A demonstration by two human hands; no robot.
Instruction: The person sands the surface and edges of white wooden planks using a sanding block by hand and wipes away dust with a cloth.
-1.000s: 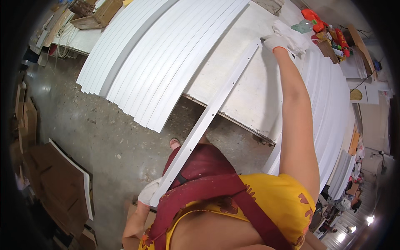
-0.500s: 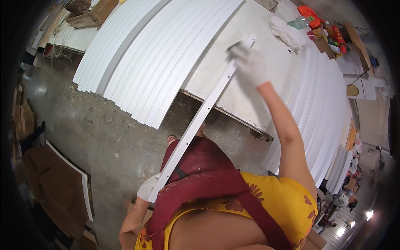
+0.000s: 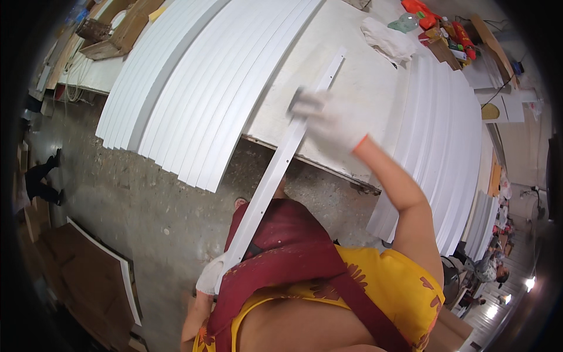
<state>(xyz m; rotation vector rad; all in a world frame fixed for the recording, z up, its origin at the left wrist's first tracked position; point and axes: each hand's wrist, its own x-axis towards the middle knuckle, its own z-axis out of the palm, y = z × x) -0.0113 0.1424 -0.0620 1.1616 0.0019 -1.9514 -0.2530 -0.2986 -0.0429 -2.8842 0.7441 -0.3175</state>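
Observation:
A long white strip (image 3: 265, 193) with a row of small holes slants from my waist out over the white table. My left hand (image 3: 210, 276), in a white glove, is closed around its near end beside my dark red apron (image 3: 293, 234). Farther along, my gloved right hand (image 3: 331, 120) is smeared by motion over the strip. A small dark grey pad (image 3: 304, 101) shows at its fingers, against the strip; its exact kind is too blurred to tell. The strip's far end extends past the right hand above the tabletop (image 3: 352, 82).
Overlapping white strips (image 3: 217, 88) cover the table's left side, their ends jutting past its edge. More white strips (image 3: 434, 152) lie at the right. A white cloth (image 3: 387, 41), a clear bottle (image 3: 404, 23) and an open box (image 3: 120, 35) sit farther back. Brown boards (image 3: 88, 276) stand at the lower left.
My right hand has slid down the strip toward me with the dark pad. The left hand keeps hold of the near end. The whole view has shifted slightly.

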